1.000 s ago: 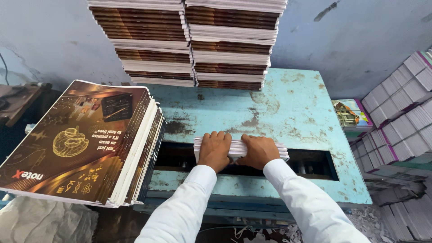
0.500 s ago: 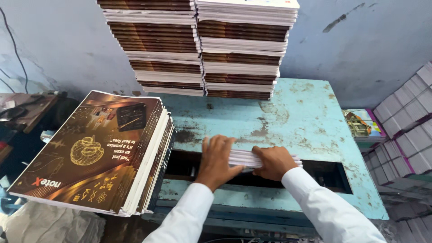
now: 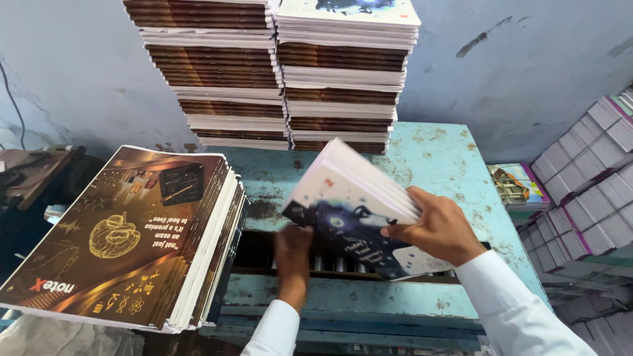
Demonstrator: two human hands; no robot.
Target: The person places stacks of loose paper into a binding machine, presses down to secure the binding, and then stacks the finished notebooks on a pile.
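Currently the right hand (image 3: 438, 227) clamps a bundle of thin notebooks (image 3: 353, 207), thumb on top, fingers wrapped under the near right edge. Bundle is lifted clear of the turquoise machine table (image 3: 455, 158), tilted, dark blue cover facing the camera, white page edges fanned along its upper right side. Left hand (image 3: 292, 260) sits below and behind the bundle's lower left corner, over the dark slot (image 3: 257, 254) in the table front; motion blur, so cannot tell if its fingers grip the bundle or only support it from beneath.

Handling, as judged: bundle is approx. a handful of soft-cover books, moderate wt., flexible rather than stiff. Glossy covers look slippery, so individual books could slide out of a one-sided pinch; fanning at the page edges suggests this is starting. Best hold is both hands on opposite short edges, squeezing the stack square, or one palm flat under w/ the other on top. Corners and covers crease easily.

Surroundings: tall stacks of brown-edged notebooks (image 3: 277, 72) at the table rear; a slanted pile w/ gold-on-brown covers (image 3: 125, 237) at left; further stacked notebooks (image 3: 587, 191) at right.
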